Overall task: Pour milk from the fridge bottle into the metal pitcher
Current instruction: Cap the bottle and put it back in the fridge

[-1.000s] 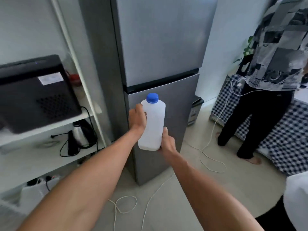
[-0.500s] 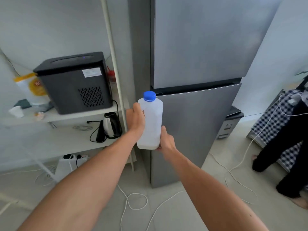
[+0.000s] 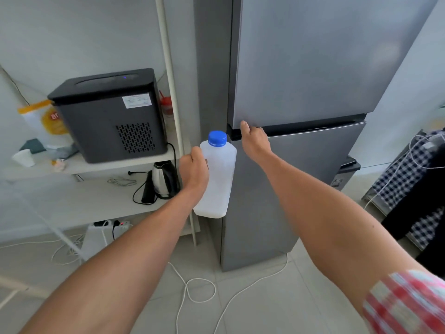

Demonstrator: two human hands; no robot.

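A white plastic milk bottle [image 3: 220, 174] with a blue cap is held upright in front of the grey fridge [image 3: 301, 68]. My left hand [image 3: 193, 168] grips the bottle's left side. My right hand [image 3: 254, 141] is off the bottle, with its fingers hooked into the dark gap between the upper and lower fridge doors. Both doors look closed. No metal pitcher is in view.
A white shelf [image 3: 96, 165] on the left carries a black appliance [image 3: 110, 114]; an electric kettle [image 3: 163, 180] stands on the level below. White cables [image 3: 192, 288] loop on the tiled floor. A checked cloth [image 3: 404, 174] and a dark-clothed person are at the right edge.
My right hand let go of the bottle's bottom and moved up to the gap between the fridge doors. The left hand alone holds the bottle. The view swung further left.
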